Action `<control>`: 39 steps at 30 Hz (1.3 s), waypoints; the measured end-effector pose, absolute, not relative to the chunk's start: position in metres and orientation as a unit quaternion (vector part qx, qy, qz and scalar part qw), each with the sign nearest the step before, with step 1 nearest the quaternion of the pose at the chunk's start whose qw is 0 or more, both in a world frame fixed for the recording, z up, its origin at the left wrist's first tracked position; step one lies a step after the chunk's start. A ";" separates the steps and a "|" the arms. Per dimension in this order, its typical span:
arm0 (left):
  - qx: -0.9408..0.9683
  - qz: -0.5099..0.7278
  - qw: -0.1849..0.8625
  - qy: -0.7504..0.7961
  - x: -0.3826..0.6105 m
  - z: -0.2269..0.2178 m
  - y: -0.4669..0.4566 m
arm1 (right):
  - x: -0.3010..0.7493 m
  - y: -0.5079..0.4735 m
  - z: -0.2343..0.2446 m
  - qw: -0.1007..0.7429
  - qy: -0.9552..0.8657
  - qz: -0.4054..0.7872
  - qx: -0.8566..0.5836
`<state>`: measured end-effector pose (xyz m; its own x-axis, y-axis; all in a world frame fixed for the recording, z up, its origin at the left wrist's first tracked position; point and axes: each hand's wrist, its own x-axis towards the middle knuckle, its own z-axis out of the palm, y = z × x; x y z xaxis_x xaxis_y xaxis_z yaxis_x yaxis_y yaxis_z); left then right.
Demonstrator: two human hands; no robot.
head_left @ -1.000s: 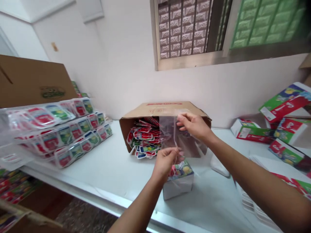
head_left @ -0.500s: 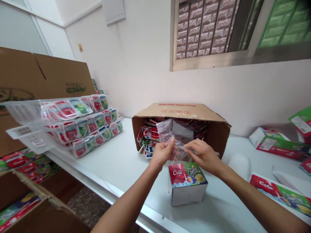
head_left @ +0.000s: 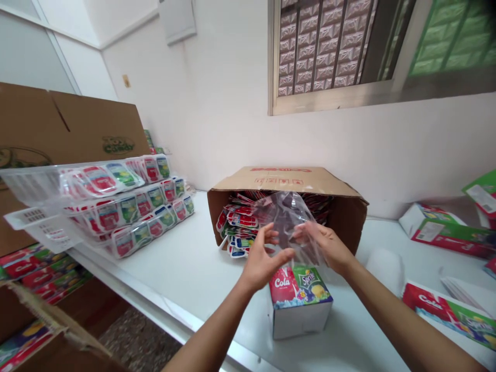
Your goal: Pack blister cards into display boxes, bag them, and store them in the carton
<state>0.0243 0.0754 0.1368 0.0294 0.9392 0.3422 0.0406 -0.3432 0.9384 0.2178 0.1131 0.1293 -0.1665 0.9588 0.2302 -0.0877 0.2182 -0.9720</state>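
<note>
A clear plastic bag (head_left: 289,209) is spread out in front of the carton's opening. My right hand (head_left: 327,245) holds it from the right, and the film partly covers its fingertips. At the bag's left side is my left hand (head_left: 265,258), open, with thumb and fingers apart and curved; whether it touches the film I cannot tell. Just below both hands, a small Cola and Sprite printed box (head_left: 302,323) stands on the white table (head_left: 186,258). Behind the bag, a brown carton (head_left: 277,178) lies open toward me, packed with red, green and blue printed sachets (head_left: 238,222).
Clear plastic trays (head_left: 127,212) of printed sachets are stacked at the left table edge, beside a tall carton (head_left: 77,121). Below them stands an open carton (head_left: 73,336). At right lie printed boxes (head_left: 445,235), a flat printed carton (head_left: 449,315) and a whitish roll-like object (head_left: 383,268).
Both hands were pinching the bag's edge close together. Now the left hand has let go and spread its fingers, and the bag has opened wider around the right hand's fingers.
</note>
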 end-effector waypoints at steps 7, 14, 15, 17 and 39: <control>0.623 0.584 0.271 0.443 0.049 0.131 0.083 | 0.205 0.110 0.122 0.539 -0.553 0.558 -0.304; 0.667 0.551 0.151 0.479 0.026 0.137 0.107 | 0.243 0.124 0.099 0.482 -0.546 0.543 -0.417; 0.675 0.546 0.133 0.477 0.024 0.140 0.110 | 0.252 0.127 0.097 0.460 -0.550 0.529 -0.454; 0.705 0.527 0.093 0.465 0.022 0.145 0.115 | 0.269 0.132 0.103 0.459 -0.539 0.475 -0.522; 0.715 0.333 -0.186 0.586 0.044 0.135 0.138 | 0.222 0.169 0.148 0.353 -0.687 -0.381 -0.508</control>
<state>0.0445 0.1378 0.1346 0.0910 0.7140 0.6942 0.9620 -0.2432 0.1240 0.2225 0.1694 0.1479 -0.2340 0.4288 0.8726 0.9673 0.1928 0.1647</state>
